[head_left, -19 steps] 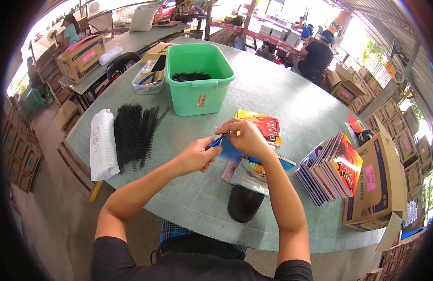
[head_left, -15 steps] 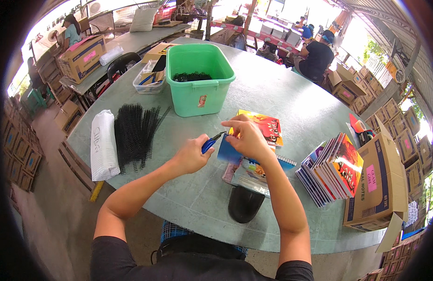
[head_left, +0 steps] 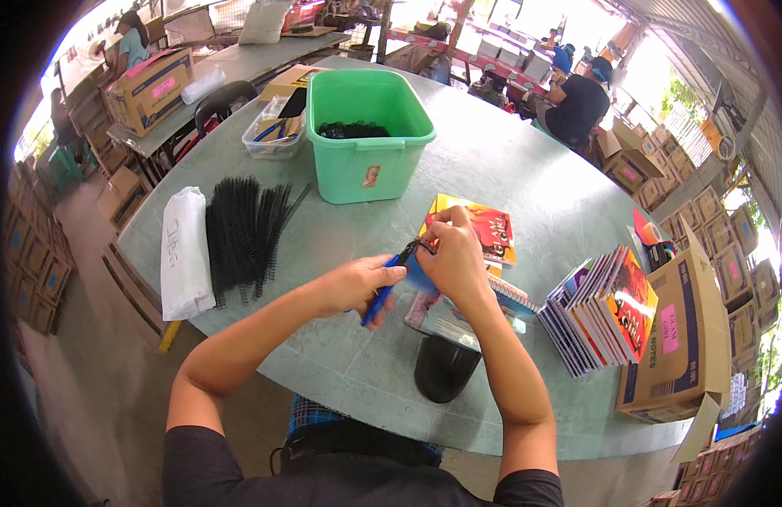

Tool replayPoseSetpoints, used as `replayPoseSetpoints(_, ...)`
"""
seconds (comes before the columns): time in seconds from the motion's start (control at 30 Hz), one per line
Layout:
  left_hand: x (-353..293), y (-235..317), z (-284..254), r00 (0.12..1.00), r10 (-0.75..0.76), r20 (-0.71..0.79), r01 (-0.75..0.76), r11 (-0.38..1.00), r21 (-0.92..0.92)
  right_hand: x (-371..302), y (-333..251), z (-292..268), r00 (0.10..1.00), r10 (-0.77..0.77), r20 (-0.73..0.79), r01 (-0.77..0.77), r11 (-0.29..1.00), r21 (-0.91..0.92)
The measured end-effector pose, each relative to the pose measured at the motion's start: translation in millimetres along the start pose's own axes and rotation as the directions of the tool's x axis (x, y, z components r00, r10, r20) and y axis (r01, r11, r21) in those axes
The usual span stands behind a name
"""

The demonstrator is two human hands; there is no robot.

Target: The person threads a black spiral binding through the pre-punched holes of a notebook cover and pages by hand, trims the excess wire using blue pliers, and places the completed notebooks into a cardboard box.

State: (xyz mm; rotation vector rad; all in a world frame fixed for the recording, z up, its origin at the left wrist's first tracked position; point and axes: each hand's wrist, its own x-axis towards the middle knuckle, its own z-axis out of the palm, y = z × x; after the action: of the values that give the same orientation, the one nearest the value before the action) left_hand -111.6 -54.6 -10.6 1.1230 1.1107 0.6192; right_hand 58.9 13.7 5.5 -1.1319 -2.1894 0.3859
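Left hand (head_left: 359, 285) with fingers clenched around blue-handled pliers (head_left: 378, 301) above the grey-green surface (head_left: 323, 372), right hand (head_left: 455, 256) bent close at the tool's tip, its fingers' grasp unclear from here, spiral notebooks (head_left: 590, 317) stacked off to the right.

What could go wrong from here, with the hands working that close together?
The metal tip of the blue-handled hand tool in the left hand sits right by the fingers of the right hand, so a slip might nip a fingertip. The right forearm reaches over the table near the tall stack of spiral-bound notebooks with red-and-yellow covers; an elbow swing outward could perhaps knock it over.
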Motion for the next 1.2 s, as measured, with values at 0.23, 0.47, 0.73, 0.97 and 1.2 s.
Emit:
replayPoseSetpoints(0.23,4.0,-13.9,-4.2,0.926,0.361,-0.108,-0.227,0.762,0.606,0.9,-2.7,3.1,0.999,0.029,0.040,-0.028,0.999,-0.022)
replayPoseSetpoints(0.47,7.4,-9.8,-6.1,0.962,0.226,-0.157,-0.173,0.940,0.294,69.1,-6.3,-26.4,0.983,-0.178,-0.047,0.183,0.973,0.139)
replayPoseSetpoints(0.73,-3.3,-51.9,-44.9,0.997,0.035,0.065,-0.018,0.968,-0.249,-14.3,16.8,-79.9,0.978,0.012,0.208,0.089,0.878,-0.471)
replayPoseSetpoints(0.97,25.6,-69.7,-26.0,0.993,0.052,-0.104,-0.074,0.973,-0.221,-90.1,110.4,-166.2,0.900,0.271,-0.342,-0.314,0.946,-0.076)
replayPoseSetpoints(1.2,47.2,-62.7,-5.3,0.966,0.182,-0.181,-0.196,0.979,-0.062,-91.8,49.2,-287.9,0.595,-0.112,-0.796,-0.222,0.929,-0.297)
